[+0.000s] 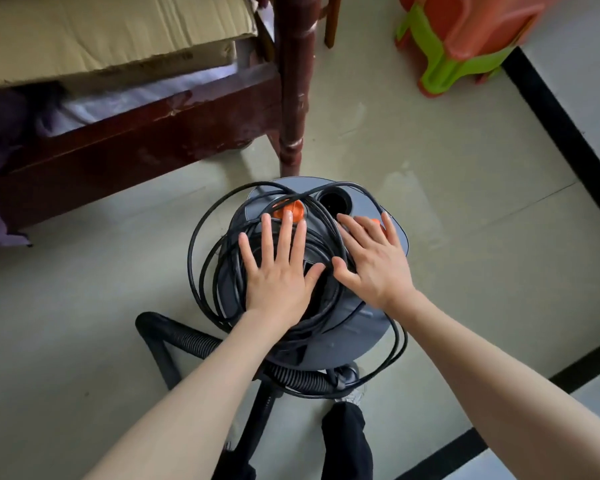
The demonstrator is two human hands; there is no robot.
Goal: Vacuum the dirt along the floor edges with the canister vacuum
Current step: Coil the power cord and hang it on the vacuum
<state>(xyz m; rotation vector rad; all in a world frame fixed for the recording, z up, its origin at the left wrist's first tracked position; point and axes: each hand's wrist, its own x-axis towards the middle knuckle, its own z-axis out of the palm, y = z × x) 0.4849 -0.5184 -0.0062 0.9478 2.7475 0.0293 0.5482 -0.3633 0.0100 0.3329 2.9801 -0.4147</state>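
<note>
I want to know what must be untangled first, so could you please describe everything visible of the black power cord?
The black power cord is thin and smooth, rubbery-looking, and wound in loose, uneven loops on the grey canister vacuum's lid. Some loops hang past the rim. The left hand and right hand lie flat on the coil, fingers spread. No plug shows.

A home, likely a bedroom, dark wooden bed frame [136,147], stacked plastic stools [465,39], pale tiled floor [430,174]

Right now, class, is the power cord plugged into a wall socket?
Cannot tell: the power cord lies coiled on the canister vacuum under both open hands, its ends unseen.
</note>
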